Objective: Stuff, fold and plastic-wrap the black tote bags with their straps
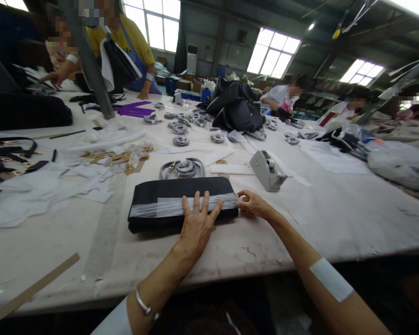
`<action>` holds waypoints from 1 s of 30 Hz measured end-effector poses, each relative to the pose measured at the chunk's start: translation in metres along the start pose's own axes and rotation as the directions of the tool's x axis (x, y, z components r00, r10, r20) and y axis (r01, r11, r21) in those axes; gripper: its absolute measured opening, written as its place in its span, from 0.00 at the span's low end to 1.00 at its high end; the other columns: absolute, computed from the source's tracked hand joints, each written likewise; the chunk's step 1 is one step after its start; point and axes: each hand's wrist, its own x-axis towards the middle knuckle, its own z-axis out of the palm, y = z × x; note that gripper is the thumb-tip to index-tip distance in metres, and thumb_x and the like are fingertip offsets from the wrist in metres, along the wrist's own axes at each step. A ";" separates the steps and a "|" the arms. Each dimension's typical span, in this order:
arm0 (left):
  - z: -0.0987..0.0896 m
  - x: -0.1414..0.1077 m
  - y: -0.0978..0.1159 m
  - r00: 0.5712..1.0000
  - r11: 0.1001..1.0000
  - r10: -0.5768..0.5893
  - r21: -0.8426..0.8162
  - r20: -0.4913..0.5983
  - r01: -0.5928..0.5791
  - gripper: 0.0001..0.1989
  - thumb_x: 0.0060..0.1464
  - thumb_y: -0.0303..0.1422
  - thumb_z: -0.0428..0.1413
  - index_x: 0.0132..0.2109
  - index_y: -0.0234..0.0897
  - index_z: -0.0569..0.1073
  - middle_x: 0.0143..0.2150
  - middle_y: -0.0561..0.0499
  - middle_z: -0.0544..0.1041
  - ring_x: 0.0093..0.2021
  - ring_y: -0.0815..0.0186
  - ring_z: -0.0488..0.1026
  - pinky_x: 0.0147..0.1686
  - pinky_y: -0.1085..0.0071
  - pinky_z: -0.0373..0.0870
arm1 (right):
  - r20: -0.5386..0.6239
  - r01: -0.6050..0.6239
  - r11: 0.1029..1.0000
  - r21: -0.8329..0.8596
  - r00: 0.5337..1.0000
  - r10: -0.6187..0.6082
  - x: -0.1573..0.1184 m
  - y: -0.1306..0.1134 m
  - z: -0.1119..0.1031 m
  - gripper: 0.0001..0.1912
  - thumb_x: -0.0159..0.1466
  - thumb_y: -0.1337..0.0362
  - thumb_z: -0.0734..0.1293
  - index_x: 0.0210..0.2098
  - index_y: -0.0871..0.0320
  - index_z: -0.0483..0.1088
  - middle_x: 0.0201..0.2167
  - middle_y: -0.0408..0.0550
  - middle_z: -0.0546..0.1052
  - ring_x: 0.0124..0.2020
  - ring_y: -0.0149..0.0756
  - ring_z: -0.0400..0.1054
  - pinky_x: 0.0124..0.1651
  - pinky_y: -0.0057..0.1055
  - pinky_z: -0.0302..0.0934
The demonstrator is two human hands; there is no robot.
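A black folded bag [148, 191] lies flat on the table in front of me, with a translucent whitish strip [145, 211] running along its length. My left hand [198, 218] rests on the strip, fingers spread and pressing down. At the bag's right end, my right hand [253, 204] has its fingers curled, with thumb and fingertips at the end of the strip. Just behind the bag sits a coiled grey-wrapped strap [185, 168] with metal clasps. A grey tape dispenser [267, 171] stands beyond my right hand.
White paper pieces [87, 181] and brown tags [125, 158] are scattered at left, near black straps [10, 156]. Several wrapped coils [179, 129] and a heap of black bags [235, 109] lie farther back. A metal post [91, 65] rises at left. Other people work around the table.
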 end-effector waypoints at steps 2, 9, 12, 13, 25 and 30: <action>0.000 0.000 0.000 1.000 1.000 0.000 0.008 0.000 0.000 0.46 0.45 0.42 0.66 0.67 0.56 0.52 0.69 0.38 0.54 0.67 0.38 0.51 0.58 0.29 0.42 | -0.074 -0.031 0.999 -0.041 0.997 0.027 -0.005 0.011 -0.003 0.18 0.55 0.54 0.71 0.40 0.57 0.68 0.18 0.38 0.72 0.15 0.27 0.63 0.17 0.21 0.55; 0.000 0.000 0.000 1.000 1.000 0.008 0.028 -0.009 -0.008 0.45 0.45 0.43 0.65 0.67 0.55 0.53 0.68 0.37 0.55 0.66 0.38 0.52 0.58 0.29 0.43 | -0.340 -0.033 0.994 -0.100 0.940 -0.003 -0.008 -0.002 -0.025 0.15 0.61 0.56 0.66 0.42 0.60 0.70 0.27 0.47 0.77 0.22 0.32 0.70 0.21 0.24 0.61; 0.001 0.000 -0.001 1.000 0.999 0.009 0.035 -0.005 -0.009 0.45 0.45 0.43 0.65 0.67 0.56 0.52 0.68 0.37 0.55 0.66 0.38 0.52 0.58 0.29 0.43 | -0.401 0.096 0.990 -0.104 0.907 -0.130 0.003 -0.037 -0.010 0.20 0.64 0.52 0.62 0.51 0.57 0.67 0.42 0.51 0.77 0.40 0.36 0.74 0.37 0.29 0.68; 0.001 0.000 -0.001 1.000 0.999 0.009 0.037 -0.001 -0.009 0.45 0.45 0.43 0.65 0.67 0.56 0.52 0.68 0.37 0.55 0.66 0.38 0.51 0.58 0.29 0.43 | -0.404 0.167 0.979 -0.120 0.892 -0.202 0.009 -0.050 -0.001 0.22 0.65 0.51 0.62 0.53 0.55 0.66 0.46 0.50 0.76 0.46 0.37 0.72 0.44 0.31 0.67; 0.002 0.003 -0.001 1.000 1.000 0.004 -0.004 0.018 -0.004 0.46 0.45 0.45 0.65 0.67 0.49 0.53 0.68 0.34 0.54 0.67 0.37 0.50 0.57 0.28 0.41 | -0.063 0.325 0.755 -0.570 0.899 -0.434 0.052 -0.089 0.055 0.22 0.69 0.50 0.57 0.52 0.55 0.69 0.54 0.54 0.72 0.58 0.45 0.62 0.60 0.40 0.52; 0.003 -0.004 -0.008 0.999 0.999 0.039 -0.028 0.004 -0.039 0.48 0.47 0.51 0.61 0.68 0.36 0.52 0.68 0.30 0.52 0.68 0.40 0.48 0.60 0.32 0.41 | -0.034 0.272 0.708 -0.651 0.922 -0.386 0.052 -0.089 0.055 0.24 0.69 0.50 0.56 0.57 0.56 0.65 0.58 0.55 0.69 0.61 0.47 0.59 0.61 0.43 0.50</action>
